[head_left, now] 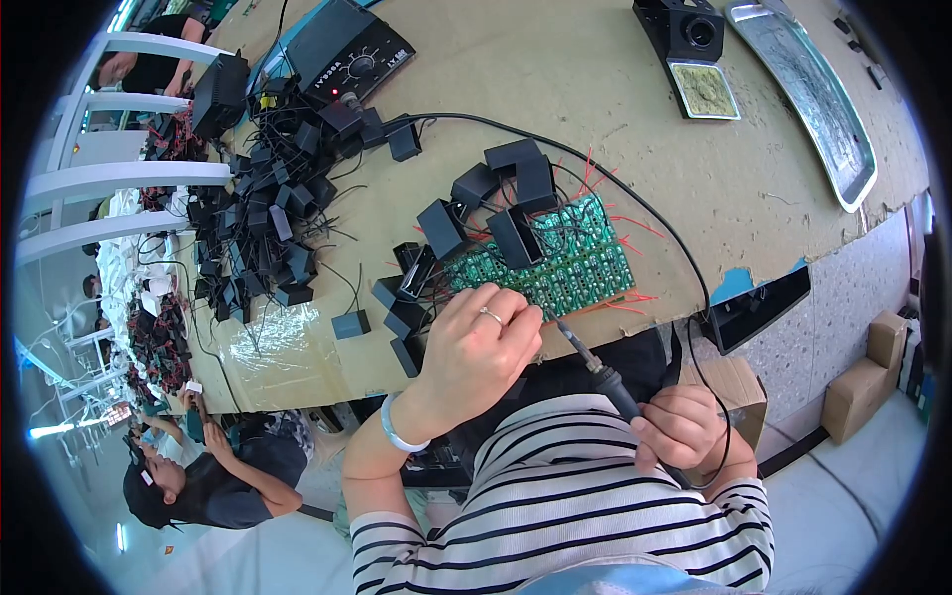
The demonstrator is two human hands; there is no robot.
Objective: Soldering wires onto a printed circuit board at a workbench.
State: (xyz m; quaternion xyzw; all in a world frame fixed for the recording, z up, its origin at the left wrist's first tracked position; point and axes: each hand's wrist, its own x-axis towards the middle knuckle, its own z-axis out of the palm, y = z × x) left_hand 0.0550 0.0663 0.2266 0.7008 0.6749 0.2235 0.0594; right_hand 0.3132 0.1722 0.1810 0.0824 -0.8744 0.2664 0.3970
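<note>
My right hand is closed round the handle of a soldering iron. Its tip points up and left to the near edge of a green panel of small circuit boards. My left hand, with a ring and a pale bangle, reaches over the panel's near left corner. Its fingers are pinched together close to the iron's tip; what they hold is hidden. Black plastic housings with thin black leads lie on and around the panel's left and far sides. Red wires stick out from its edges.
A tangled heap of black housings with leads covers the table's left. Behind stands a black soldering station, its cord arching to the right. At the far right are an iron stand with a sponge tray and a metal tray. Other people sit leftward.
</note>
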